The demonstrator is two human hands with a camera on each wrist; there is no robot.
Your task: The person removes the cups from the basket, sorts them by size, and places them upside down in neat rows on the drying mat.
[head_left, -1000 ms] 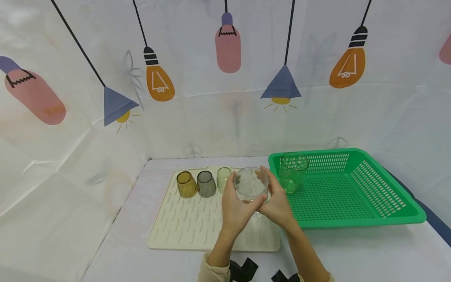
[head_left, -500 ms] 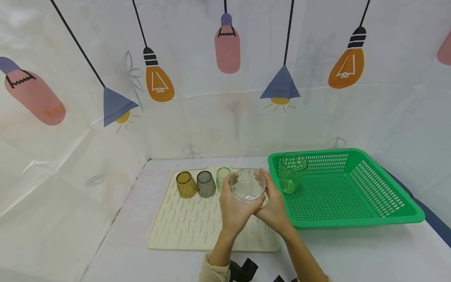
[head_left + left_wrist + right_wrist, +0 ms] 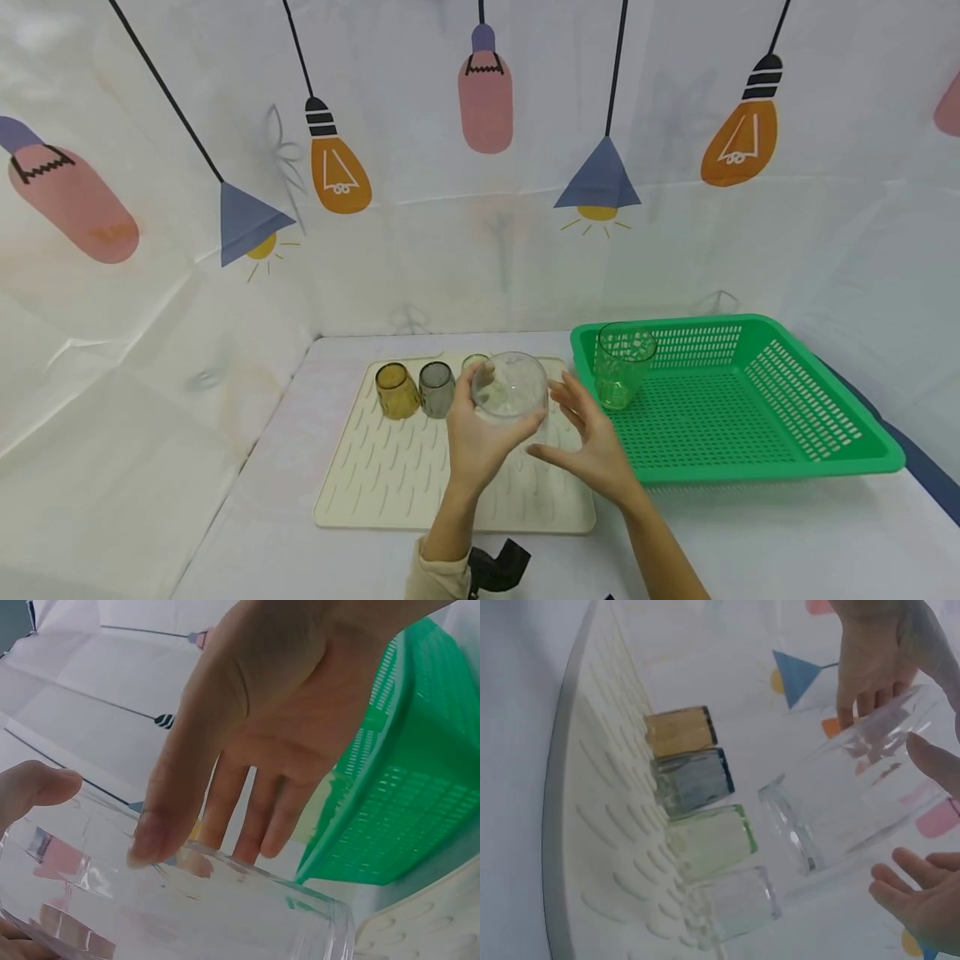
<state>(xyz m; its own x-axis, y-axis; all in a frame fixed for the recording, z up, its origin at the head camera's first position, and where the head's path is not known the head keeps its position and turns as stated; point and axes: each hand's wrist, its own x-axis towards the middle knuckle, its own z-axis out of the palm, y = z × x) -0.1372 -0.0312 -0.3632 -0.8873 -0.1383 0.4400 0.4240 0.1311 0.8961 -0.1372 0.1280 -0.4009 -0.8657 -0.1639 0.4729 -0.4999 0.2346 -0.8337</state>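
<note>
In the head view, my left hand (image 3: 480, 433) grips a large clear drinking glass (image 3: 510, 385) above the cream drying mat (image 3: 390, 483). My right hand (image 3: 596, 450) is just right of that glass, thumb and fingers spread and holding nothing. Its thumb overlaps the glass in the left wrist view. On the mat stand an amber glass (image 3: 397, 392), a grey glass (image 3: 438, 390) and a pale green glass (image 3: 714, 841), the last partly hidden by the left hand in the head view. Beside them, a small clear glass (image 3: 739, 901) shows in the right wrist view.
A green plastic basket (image 3: 765, 477) stands on the white table (image 3: 247, 533) to the right of the mat. Inside its left end is a tall green-looking glass (image 3: 624, 367). A white printed sheet (image 3: 420, 267) hangs behind the table.
Both hands held the large clear glass earlier. My right hand has let go and opened beside it, while my left hand has carried the glass a little to the left.
</note>
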